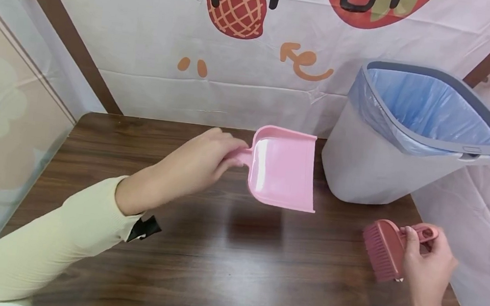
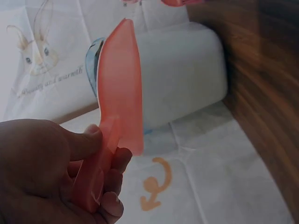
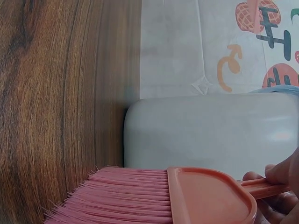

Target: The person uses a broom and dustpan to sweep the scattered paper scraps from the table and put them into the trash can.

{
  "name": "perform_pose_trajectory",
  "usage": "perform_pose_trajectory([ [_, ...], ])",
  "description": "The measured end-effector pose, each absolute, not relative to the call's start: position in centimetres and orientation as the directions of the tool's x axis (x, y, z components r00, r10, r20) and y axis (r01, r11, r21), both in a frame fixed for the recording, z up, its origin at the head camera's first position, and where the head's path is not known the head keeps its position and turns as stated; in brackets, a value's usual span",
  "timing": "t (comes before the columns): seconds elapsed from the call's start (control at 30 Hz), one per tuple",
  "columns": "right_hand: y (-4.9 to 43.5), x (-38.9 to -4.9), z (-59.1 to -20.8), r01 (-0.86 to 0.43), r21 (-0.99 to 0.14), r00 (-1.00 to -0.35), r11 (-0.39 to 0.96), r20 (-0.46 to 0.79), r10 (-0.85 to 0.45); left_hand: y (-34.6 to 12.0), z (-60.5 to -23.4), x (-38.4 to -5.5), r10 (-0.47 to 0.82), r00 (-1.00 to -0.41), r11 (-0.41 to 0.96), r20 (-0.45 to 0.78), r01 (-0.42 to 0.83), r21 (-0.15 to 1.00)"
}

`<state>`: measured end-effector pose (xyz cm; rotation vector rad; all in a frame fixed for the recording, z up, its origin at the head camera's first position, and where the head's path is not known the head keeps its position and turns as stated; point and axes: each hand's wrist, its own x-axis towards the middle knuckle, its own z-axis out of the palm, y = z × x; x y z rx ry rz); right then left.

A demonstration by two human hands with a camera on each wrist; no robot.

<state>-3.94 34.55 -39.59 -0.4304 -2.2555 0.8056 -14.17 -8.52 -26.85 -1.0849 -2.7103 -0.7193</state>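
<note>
A pink dustpan (image 1: 285, 169) is held up over the table by its short handle, which my left hand (image 1: 195, 160) grips. Its pan points to the right and looks bare inside. In the left wrist view the dustpan (image 2: 120, 84) appears edge-on, with the thumb and fingers of my left hand (image 2: 42, 163) round the handle. At the right side my right hand (image 1: 430, 269) holds a small red hand brush (image 1: 388, 248) by its looped handle. The pink bristles (image 3: 117, 196) point left, beside the bin in the right wrist view.
A pale trash bin (image 1: 372, 160) with a grey rim and a blue liner bag (image 1: 431, 102) stands at the table's back right. Printed cloth (image 1: 232, 97) hangs behind the dark wooden table (image 1: 197, 276). More cloth covers both sides.
</note>
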Motion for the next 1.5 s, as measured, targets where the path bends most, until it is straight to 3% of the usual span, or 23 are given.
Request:
perform_pose_trajectory([
  [0.9,34.7,-4.1,-39.7,0.083,-0.636,-0.699,0.768,0.511,0.499,-14.1,-39.7,-7.3,0.517,-0.814,0.649,0.266,0.575,0.498],
  [1.5,34.7,-3.9,-39.6,0.069,-0.643,-0.703,0.762,0.511,0.494,-15.4,-44.7,-4.4,0.501,-0.819,0.670,0.279,0.571,0.474],
])
